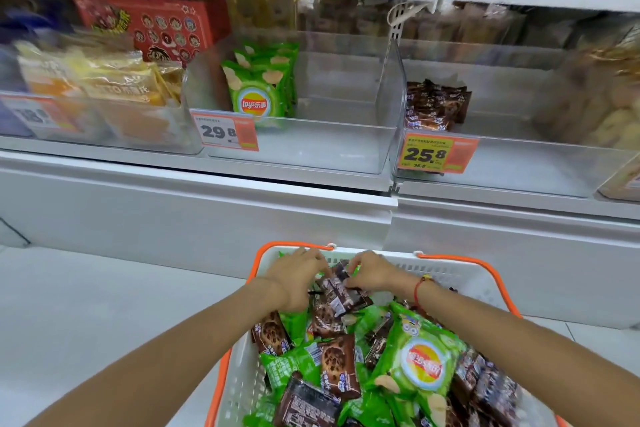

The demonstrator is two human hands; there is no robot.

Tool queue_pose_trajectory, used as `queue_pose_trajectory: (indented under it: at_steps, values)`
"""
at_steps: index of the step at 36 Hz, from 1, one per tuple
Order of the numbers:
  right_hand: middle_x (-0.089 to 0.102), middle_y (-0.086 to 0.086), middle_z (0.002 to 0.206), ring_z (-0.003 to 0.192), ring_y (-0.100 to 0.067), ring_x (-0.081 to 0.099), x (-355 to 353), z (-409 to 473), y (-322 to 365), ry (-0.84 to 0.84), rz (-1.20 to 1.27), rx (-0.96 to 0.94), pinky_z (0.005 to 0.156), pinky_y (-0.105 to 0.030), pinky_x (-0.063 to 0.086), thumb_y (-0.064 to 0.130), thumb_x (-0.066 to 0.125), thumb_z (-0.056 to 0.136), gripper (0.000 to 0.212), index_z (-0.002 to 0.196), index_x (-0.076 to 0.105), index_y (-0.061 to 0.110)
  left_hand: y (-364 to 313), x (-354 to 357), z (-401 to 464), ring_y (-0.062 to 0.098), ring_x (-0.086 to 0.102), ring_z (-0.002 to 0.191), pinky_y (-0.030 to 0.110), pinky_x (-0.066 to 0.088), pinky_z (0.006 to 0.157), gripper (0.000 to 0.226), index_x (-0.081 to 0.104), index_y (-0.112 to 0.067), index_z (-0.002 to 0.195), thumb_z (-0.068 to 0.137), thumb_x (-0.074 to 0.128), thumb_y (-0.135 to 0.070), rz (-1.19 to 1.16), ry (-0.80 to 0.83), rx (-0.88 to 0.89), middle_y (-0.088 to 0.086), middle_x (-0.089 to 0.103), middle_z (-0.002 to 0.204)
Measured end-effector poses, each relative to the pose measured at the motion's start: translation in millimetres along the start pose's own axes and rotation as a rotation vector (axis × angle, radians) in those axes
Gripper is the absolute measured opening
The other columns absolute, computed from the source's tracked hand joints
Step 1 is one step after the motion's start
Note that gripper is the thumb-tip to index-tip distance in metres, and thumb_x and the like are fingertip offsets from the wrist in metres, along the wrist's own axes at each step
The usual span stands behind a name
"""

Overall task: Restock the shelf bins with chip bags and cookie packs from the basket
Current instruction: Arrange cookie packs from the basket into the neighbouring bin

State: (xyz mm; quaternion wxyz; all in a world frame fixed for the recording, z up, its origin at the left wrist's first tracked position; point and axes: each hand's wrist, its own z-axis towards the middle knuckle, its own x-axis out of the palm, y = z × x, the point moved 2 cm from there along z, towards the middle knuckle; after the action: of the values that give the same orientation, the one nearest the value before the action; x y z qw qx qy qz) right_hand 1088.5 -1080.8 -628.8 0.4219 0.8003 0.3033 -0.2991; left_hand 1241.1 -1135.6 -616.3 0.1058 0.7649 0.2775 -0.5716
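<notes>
A white basket (239, 378) with orange handles sits on the floor below me, full of green chip bags (419, 357) and brown cookie packs (337, 362). Both hands reach into its far end. My left hand (294, 279) and my right hand (372, 270) together grip a brown cookie pack (341, 293) lifted a little above the pile. On the shelf, a clear bin (311, 149) holds a few green chip bags (258, 87) at its left. The bin to its right (519, 166) holds a small stack of brown cookie packs (434, 106).
Price tags reading 29.8 (223, 130) and 25.8 (436, 152) hang on the bin fronts. Yellow snack packs (104, 80) and a red box (152, 24) fill the left bin. A white base panel (207, 215) stands between shelf and floor.
</notes>
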Motion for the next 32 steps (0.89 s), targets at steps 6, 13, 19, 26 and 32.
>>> queue_pose_trajectory:
  at_steps: [6,13,19,26,32]
  values:
    - [0.058,-0.001,0.081,0.062,-0.006,0.054,-72,-27,-12,0.186,0.394,0.143,0.056,-0.015,0.048,0.023,0.062,0.092,0.010,0.087,0.057,0.017,-19,-23,5,0.015,0.049,0.114,0.031,0.043,0.093,0.066,0.050,-0.027,0.126,0.069,0.083,-0.032,-0.403,-0.210,0.055,-0.005,0.049,0.127]
    - [0.069,-0.002,0.076,0.057,-0.004,0.065,-112,-60,-10,0.169,0.799,0.133,0.058,-0.017,0.053,0.033,0.051,0.097,0.022,0.098,0.060,0.013,-39,-51,8,0.008,0.060,0.093,0.031,0.050,0.084,0.028,0.061,-0.030,0.109,0.085,0.068,-0.042,-0.780,-0.447,0.018,-0.011,0.066,0.100]
    - [0.062,0.003,0.085,0.075,-0.009,0.054,-125,-74,-5,-0.170,0.575,-0.075,0.068,-0.019,0.041,0.054,0.047,0.093,0.040,0.103,0.070,0.022,-50,-71,4,0.007,0.064,0.088,0.028,0.049,0.077,0.027,0.065,-0.019,0.106,0.093,0.055,-0.041,-1.157,-0.386,-0.075,-0.004,0.068,0.097]
    - [0.069,0.003,0.101,0.097,-0.011,0.063,-126,-81,2,-0.284,0.523,-0.329,0.081,-0.018,0.050,0.028,0.074,0.081,0.025,0.105,0.066,0.024,-65,-80,3,0.001,0.063,0.099,0.036,0.045,0.088,0.012,0.061,-0.035,0.097,0.092,0.055,-0.043,-1.221,-0.352,-0.058,-0.015,0.067,0.101]
    - [0.070,0.001,0.093,0.086,-0.008,0.063,-140,-82,-2,-0.333,0.581,-0.342,0.073,-0.016,0.051,0.024,0.076,0.080,0.024,0.102,0.069,0.019,-70,-97,11,0.011,0.064,0.104,0.017,0.048,0.077,0.021,0.065,-0.024,0.110,0.090,0.064,-0.030,-1.365,-0.485,-0.022,-0.003,0.071,0.106]
